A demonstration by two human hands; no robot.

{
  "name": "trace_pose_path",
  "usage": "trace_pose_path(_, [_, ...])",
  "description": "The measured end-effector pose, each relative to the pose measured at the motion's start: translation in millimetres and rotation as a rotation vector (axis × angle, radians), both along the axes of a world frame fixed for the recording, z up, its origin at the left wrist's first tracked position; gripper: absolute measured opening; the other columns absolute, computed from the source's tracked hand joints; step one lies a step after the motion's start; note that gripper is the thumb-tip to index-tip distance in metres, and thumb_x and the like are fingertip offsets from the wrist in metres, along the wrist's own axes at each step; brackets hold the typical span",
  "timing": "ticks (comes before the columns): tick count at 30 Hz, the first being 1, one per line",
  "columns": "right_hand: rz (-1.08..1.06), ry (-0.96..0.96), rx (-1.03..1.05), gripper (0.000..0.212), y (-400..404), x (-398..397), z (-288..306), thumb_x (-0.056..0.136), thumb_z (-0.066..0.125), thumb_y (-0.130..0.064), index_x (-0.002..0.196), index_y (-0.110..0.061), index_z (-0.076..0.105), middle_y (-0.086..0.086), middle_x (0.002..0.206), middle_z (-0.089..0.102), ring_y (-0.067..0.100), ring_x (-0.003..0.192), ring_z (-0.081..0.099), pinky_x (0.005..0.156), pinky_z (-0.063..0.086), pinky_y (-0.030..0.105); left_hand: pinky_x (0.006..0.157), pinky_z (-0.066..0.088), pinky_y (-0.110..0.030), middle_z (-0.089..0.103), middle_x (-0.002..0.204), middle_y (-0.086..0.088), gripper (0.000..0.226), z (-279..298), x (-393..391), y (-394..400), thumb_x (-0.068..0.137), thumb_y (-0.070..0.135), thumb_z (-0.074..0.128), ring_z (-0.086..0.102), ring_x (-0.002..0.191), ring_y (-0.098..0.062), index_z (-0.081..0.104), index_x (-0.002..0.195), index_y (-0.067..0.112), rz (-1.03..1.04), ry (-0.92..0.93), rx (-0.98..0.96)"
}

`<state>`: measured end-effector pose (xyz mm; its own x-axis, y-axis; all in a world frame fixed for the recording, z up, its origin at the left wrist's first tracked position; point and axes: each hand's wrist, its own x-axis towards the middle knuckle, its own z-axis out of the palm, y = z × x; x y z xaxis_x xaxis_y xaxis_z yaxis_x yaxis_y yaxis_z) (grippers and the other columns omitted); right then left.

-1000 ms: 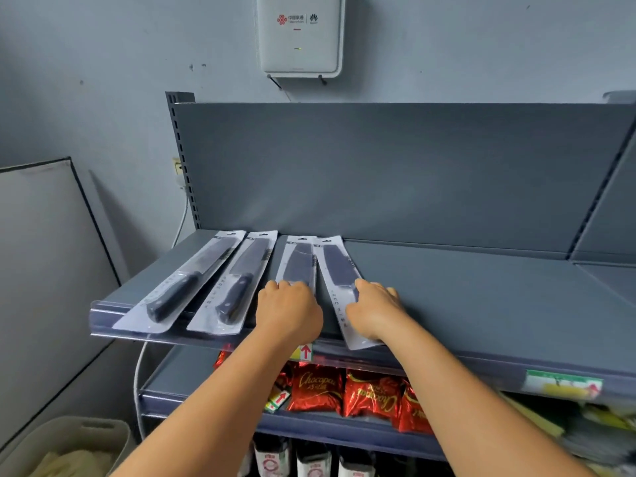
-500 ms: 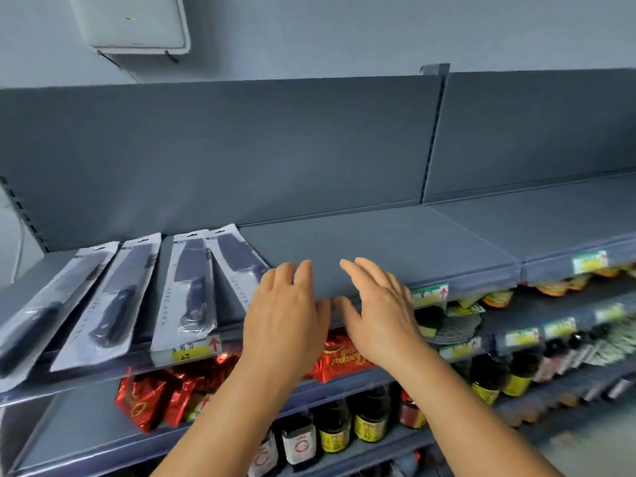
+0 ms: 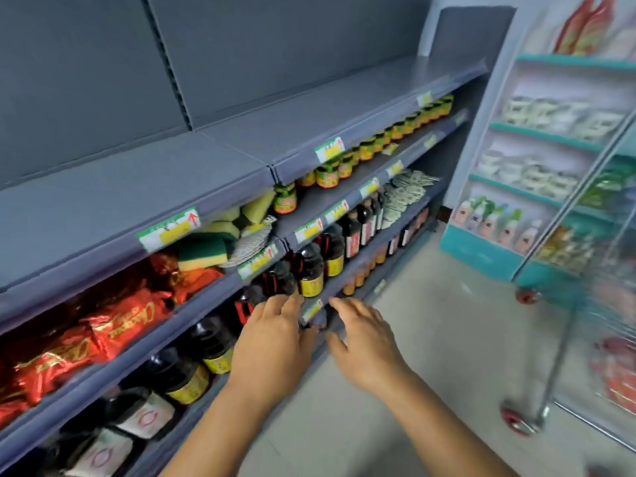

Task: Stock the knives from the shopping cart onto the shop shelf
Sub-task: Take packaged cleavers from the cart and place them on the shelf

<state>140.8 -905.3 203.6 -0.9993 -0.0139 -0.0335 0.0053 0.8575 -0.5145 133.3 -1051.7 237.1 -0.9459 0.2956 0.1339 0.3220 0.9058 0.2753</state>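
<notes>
The grey top shelf [image 3: 113, 197] runs from the left edge to the upper right, and no packaged knives show in this view. My left hand [image 3: 275, 342] and my right hand [image 3: 364, 342] hover side by side in front of the lower shelves, fingers spread and holding nothing. The shopping cart [image 3: 585, 304] stands at the right edge, blurred, with red wheels and red items inside; I cannot make out knives in it.
Red snack bags [image 3: 103, 328], sponges [image 3: 210, 242], small jars [image 3: 327, 173] and dark sauce bottles [image 3: 309, 270] fill the lower shelves. A teal-shelved display [image 3: 537, 166] stands at the far right. Pale floor lies between the shelves and the cart.
The view has swung right and down, away from the knives on the top shelf. Both hands have left the packages, opened and dropped in front of the lower shelves. The cart has come into view.
</notes>
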Motion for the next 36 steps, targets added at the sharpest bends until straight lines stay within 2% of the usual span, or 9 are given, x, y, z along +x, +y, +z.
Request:
trace_pose_path(6, [-0.211,-0.157,0.016,0.054,139,49,-44,0.095,0.044,-0.038,0.146,-0.025,0.029,-0.001,0.145,0.038,0.023,0.13,0.037,0.107,0.032,0.033,0.092,0.041,-0.032,0.051,0.129,-0.001,0.042,-49,12,136,0.091,0.037,0.048,0.048,0.12,-0.023,0.047,0.13,0.021,-0.12,-0.191,-0.031])
trace_pose_path(11, [-0.389,-0.259,-0.019,0.054,244,98,-76,0.095,0.044,-0.038,0.146,-0.025,0.03,0.001,0.146,0.039,0.023,0.131,0.038,0.108,0.032,0.032,0.104,0.036,-0.029,0.045,0.14,0.001,0.05,-83,30,240,0.094,0.036,0.045,0.041,0.129,-0.019,0.037,0.141,0.021,-0.253,-0.322,-0.063])
trace_pose_path(14, [-0.513,-0.308,-0.043,0.054,293,126,-89,0.096,0.044,-0.037,0.146,-0.025,0.029,0.001,0.148,0.036,0.023,0.134,0.035,0.108,0.03,0.032,0.103,0.035,-0.029,0.046,0.138,0.001,0.05,-95,42,297,0.095,0.035,0.044,0.042,0.127,-0.018,0.034,0.143,0.023,-0.339,-0.385,-0.094])
trace_pose_path(18, [-0.652,-0.315,-0.048,0.053,345,155,-101,0.096,0.045,-0.037,0.145,-0.026,0.031,-0.001,0.146,0.038,0.021,0.131,0.038,0.106,0.03,0.028,0.101,0.034,-0.028,0.044,0.136,0.002,0.051,-106,55,364,0.097,0.036,0.041,0.04,0.126,-0.017,0.029,0.145,0.026,-0.468,-0.418,-0.125])
trace_pose_path(25, [-0.881,-0.312,-0.075,0.049,420,178,-116,0.094,0.048,-0.036,0.14,-0.024,0.038,0.001,0.139,0.045,0.023,0.125,0.044,0.1,0.036,0.033,0.098,0.037,-0.029,0.043,0.138,0.002,0.051,-122,54,466,0.096,0.033,0.042,0.041,0.124,-0.017,0.03,0.145,0.026,-0.677,-0.475,-0.167])
trace_pose_path(30, [-1.006,-0.302,-0.067,0.053,480,171,-119,0.094,0.048,-0.038,0.143,-0.023,0.035,0.001,0.139,0.046,0.022,0.126,0.044,0.101,0.036,0.032,0.094,0.042,-0.032,0.049,0.131,-0.001,0.044,-130,36,540,0.094,0.031,0.043,0.046,0.119,-0.02,0.039,0.137,0.022,-0.771,-0.484,-0.157])
trace_pose_path(33, [-1.063,-0.268,-0.092,0.052,517,160,-120,0.091,0.053,-0.035,0.14,-0.022,0.041,0.002,0.129,0.055,0.022,0.121,0.048,0.1,0.039,0.032,0.093,0.042,-0.03,0.05,0.13,-0.001,0.044,-129,20,585,0.095,0.032,0.043,0.046,0.119,-0.02,0.038,0.137,0.023,-0.826,-0.476,-0.119])
trace_pose_path(36, [-1.129,-0.234,-0.118,0.05,554,145,-118,0.092,0.054,-0.033,0.139,-0.021,0.042,0.002,0.136,0.051,0.022,0.125,0.047,0.105,0.039,0.037,0.094,0.042,-0.029,0.048,0.134,0.001,0.049,-131,6,628,0.096,0.034,0.044,0.045,0.123,-0.017,0.034,0.142,0.025,-0.852,-0.476,-0.087])
